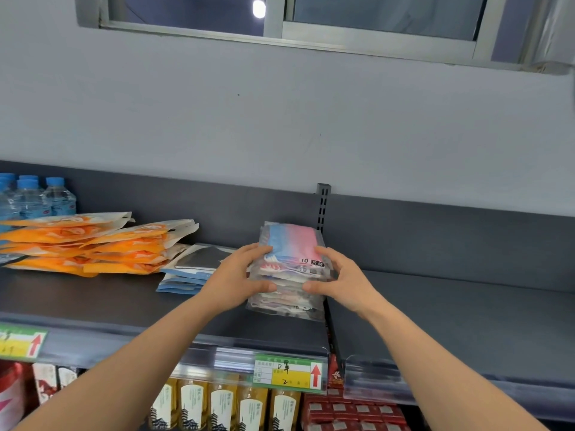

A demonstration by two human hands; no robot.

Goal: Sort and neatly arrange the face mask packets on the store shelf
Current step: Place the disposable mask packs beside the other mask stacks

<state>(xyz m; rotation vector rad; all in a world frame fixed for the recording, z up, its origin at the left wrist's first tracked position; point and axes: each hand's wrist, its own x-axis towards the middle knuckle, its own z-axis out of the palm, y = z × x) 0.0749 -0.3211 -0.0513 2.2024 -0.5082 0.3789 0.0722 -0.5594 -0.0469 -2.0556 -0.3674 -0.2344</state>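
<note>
Both hands clasp the mask packet stack on the dark shelf: left hand and right hand pinching its sides. Top packet reads "10".

Glossy clear-plastic packets (crinkled); matt metal shelf.

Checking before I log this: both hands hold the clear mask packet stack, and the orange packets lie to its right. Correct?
One thing is wrong: in the head view the orange packets lie left of the clear mask packet stack, not right of it. The left hand and right hand do both hold it.
</note>
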